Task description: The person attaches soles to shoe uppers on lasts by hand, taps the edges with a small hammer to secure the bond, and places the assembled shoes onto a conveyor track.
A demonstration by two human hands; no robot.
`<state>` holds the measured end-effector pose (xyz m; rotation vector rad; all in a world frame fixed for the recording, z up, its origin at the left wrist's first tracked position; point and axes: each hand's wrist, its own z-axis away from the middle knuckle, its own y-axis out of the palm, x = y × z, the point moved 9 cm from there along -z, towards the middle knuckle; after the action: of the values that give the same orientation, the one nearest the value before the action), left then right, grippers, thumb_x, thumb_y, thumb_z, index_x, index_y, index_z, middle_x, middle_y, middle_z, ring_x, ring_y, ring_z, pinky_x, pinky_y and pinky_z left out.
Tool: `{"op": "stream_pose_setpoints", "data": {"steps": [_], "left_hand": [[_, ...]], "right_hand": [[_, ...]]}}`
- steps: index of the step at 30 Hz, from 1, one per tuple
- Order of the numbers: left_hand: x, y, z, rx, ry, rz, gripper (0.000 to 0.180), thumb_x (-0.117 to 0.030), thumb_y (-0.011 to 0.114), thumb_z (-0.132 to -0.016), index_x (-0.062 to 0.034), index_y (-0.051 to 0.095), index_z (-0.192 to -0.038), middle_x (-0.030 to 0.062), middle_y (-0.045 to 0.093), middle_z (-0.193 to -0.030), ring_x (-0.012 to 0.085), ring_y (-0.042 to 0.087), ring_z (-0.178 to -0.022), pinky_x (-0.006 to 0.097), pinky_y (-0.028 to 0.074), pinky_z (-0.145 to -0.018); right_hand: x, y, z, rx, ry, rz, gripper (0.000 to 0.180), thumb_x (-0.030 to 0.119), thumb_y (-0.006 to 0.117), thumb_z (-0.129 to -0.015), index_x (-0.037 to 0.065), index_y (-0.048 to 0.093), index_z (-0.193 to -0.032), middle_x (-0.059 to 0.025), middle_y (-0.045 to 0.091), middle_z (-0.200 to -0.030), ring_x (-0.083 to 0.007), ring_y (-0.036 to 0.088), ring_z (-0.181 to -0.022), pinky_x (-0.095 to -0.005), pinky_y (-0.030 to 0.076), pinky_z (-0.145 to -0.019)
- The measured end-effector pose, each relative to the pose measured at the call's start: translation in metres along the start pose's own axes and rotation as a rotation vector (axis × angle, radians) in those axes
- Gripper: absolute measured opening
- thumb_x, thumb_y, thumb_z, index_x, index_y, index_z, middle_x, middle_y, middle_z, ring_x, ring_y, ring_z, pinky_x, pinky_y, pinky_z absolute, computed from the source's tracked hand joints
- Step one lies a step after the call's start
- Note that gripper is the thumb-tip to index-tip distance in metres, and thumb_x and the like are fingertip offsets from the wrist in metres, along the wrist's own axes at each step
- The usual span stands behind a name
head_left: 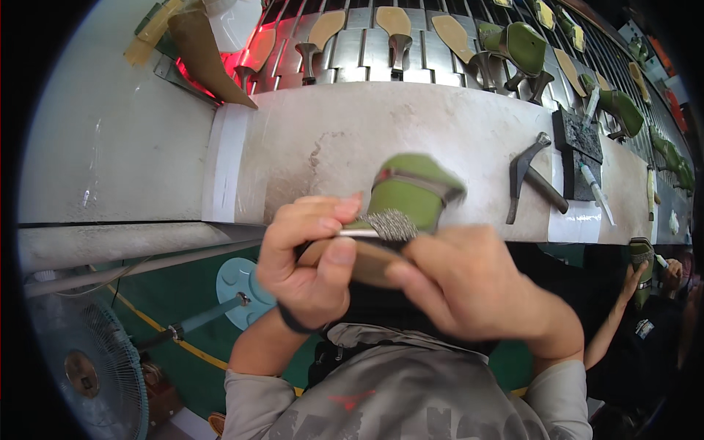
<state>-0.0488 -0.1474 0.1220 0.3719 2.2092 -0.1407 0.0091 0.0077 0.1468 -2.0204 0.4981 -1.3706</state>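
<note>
Both my hands hold a green shoe upper above the near edge of the bench. A strap with a small red detail crosses it, and a band of silvery stones runs along its opening. Against it lies a brown sole piece. My left hand pinches upper and sole together, thumb on the sole and fingers on the upper. My right hand is closed at the other end, its thumb pressed to the sole. Motion blurs the right hand and the upper.
Lasting pincers lie on the bench at right, near a black block and a white tube. Behind, a slatted conveyor carries heeled soles and green shoes. A fan stands at lower left; a co-worker's hand holds a shoe.
</note>
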Motion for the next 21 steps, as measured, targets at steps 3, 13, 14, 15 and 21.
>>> {"op": "stream_pose_setpoints", "data": {"steps": [3, 13, 14, 15, 21], "left_hand": [[0.058, 0.006, 0.057, 0.03, -0.116, -0.198, 0.023, -0.006, 0.063, -0.106, 0.0014, 0.065, -0.127, 0.0252, 0.07, -0.133, 0.0327, 0.067, -0.126, 0.042, 0.05, -0.111], [0.075, 0.027, 0.04, 0.02, -0.251, 0.03, 0.027, 0.008, 0.068, -0.096, 0.0059, 0.072, -0.122, 0.025, 0.07, -0.134, 0.0265, 0.07, -0.122, 0.037, 0.054, -0.105], [0.076, 0.026, 0.038, 0.022, -0.254, 0.025, 0.027, 0.008, 0.068, -0.096, 0.0059, 0.072, -0.122, 0.025, 0.07, -0.134, 0.0265, 0.07, -0.122, 0.037, 0.054, -0.105], [0.075, 0.03, 0.036, 0.086, -0.228, -0.039, 0.028, 0.008, 0.069, -0.094, 0.0047, 0.073, -0.121, 0.0242, 0.071, -0.135, 0.0261, 0.071, -0.121, 0.036, 0.055, -0.103], [0.067, 0.043, 0.031, 0.172, -0.188, -0.187, 0.032, 0.009, 0.072, -0.089, 0.0008, 0.075, -0.12, 0.0211, 0.072, -0.132, 0.0269, 0.072, -0.119, 0.034, 0.06, -0.096]], "right_hand": [[-0.045, 0.015, -0.006, 0.066, -0.023, 0.271, 0.024, 0.026, 0.074, -0.095, 0.008, 0.061, -0.085, -0.0098, 0.065, -0.066, -0.034, 0.069, -0.068, -0.0482, 0.054, -0.075], [-0.074, -0.016, 0.018, -0.099, -0.07, 0.409, 0.023, 0.008, 0.085, -0.078, 0.002, 0.065, -0.086, -0.0195, 0.058, -0.152, -0.0422, 0.057, -0.137, -0.0499, 0.052, -0.106], [-0.076, -0.015, 0.018, -0.101, -0.069, 0.402, 0.023, 0.008, 0.085, -0.078, 0.002, 0.065, -0.086, -0.0195, 0.058, -0.152, -0.0422, 0.057, -0.137, -0.0499, 0.052, -0.106], [-0.079, -0.013, 0.017, -0.089, -0.08, 0.397, 0.023, 0.008, 0.085, -0.078, 0.001, 0.064, -0.086, -0.0185, 0.06, -0.151, -0.0424, 0.057, -0.137, -0.0501, 0.052, -0.106], [-0.08, -0.015, 0.016, -0.114, -0.093, 0.393, 0.025, 0.009, 0.086, -0.077, 0.001, 0.064, -0.086, -0.0153, 0.066, -0.145, -0.0426, 0.06, -0.134, -0.0505, 0.054, -0.103]]}}
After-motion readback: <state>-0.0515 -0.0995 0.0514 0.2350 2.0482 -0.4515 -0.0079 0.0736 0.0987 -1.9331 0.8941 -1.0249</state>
